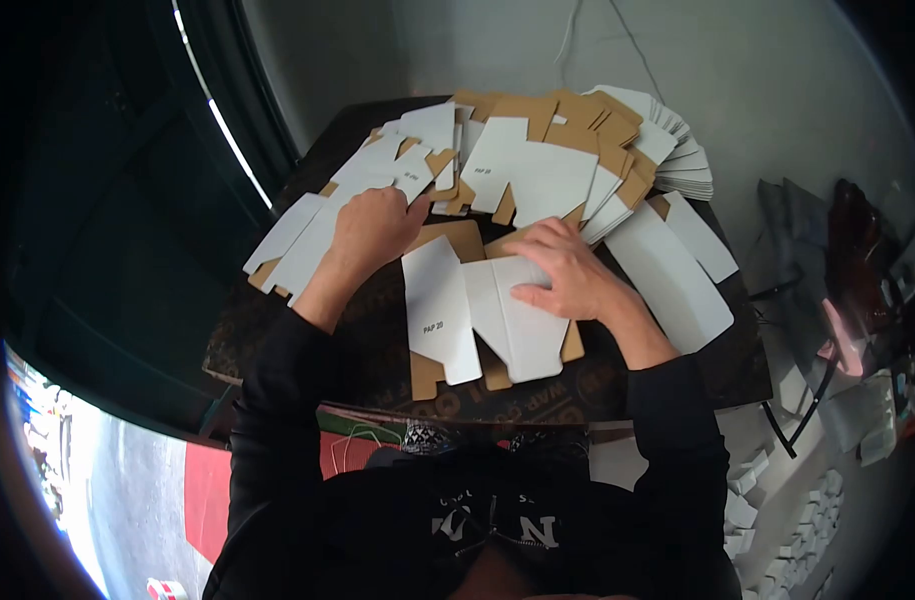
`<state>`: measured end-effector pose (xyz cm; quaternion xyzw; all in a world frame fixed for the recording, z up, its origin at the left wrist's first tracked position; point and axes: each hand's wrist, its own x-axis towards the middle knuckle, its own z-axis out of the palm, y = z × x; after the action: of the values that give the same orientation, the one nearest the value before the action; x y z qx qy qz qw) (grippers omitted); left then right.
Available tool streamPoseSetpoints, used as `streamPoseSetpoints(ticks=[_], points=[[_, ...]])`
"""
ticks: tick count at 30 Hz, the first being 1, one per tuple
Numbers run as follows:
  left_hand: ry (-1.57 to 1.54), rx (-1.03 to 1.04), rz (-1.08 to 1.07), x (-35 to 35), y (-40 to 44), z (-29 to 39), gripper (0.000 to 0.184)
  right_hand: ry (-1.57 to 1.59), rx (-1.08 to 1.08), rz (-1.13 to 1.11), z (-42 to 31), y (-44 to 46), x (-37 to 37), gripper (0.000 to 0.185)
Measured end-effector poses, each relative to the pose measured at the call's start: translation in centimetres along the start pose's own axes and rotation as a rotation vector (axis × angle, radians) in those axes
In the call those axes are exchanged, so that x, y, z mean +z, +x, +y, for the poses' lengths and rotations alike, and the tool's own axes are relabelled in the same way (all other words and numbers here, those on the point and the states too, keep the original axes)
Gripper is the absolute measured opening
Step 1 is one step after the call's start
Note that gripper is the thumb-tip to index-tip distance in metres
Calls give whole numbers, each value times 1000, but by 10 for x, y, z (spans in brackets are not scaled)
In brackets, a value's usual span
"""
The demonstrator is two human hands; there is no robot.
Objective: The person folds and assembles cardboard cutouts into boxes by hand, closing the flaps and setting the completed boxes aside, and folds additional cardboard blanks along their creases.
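Flat white and brown cardboard box blanks lie over a dark table (327, 375). My left hand (375, 222) is curled closed at the near edge of the left-hand blanks (307, 240); whatever its fingers hold is hidden beneath them. In front of me lies a partly folded box blank (439, 315) printed "PAP 20", with its brown inside showing at the edges. My right hand (562, 268) rests on the white panel (527, 335) on its right side, thumb and fingers apart.
Loose blanks (537, 165) overlap across the back of the table, beside a fanned stack (682, 165) at back right. More white blanks (667, 270) lie on the right. Small white boxes (807, 530) cover the floor at lower right, below dark bags (792, 230).
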<state>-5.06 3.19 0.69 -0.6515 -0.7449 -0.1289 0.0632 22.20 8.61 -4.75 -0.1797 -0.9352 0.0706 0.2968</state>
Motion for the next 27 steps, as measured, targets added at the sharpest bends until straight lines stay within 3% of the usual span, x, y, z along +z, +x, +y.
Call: streamPoseSetpoints(ticks=[2,8,12,13,14,15,17,19,23,27], points=[[-185,-61,-84,-7,13,10,55,23,38,-70,-4,0,-3,33],[-696,-122,-4,4,3,-7,59,170,-5,1,-15,9,-25,26],[-1086,93,544,2,-7,-5,70,-1,18,290,-20,10,-46,28],[-1122,187,397,-6,-13,-7,82,-4,17,285,-21,10,-46,28],[-1153,281,249,-12,-18,-8,98,-59,20,320,-23,11,-45,27],[-1161,280,253,-8,-19,-8,98,-116,21,354,-25,12,-43,27],[-800,529,142,4,-24,-2,113,-229,16,415,-31,15,-40,25],[-756,515,90,-3,-40,22,124,-246,-38,394,-41,17,-36,26],[-863,517,65,13,-44,33,126,-269,-175,373,-57,22,-32,30],[-867,741,292,29,-42,35,125,-143,-210,705,-65,25,-34,37]])
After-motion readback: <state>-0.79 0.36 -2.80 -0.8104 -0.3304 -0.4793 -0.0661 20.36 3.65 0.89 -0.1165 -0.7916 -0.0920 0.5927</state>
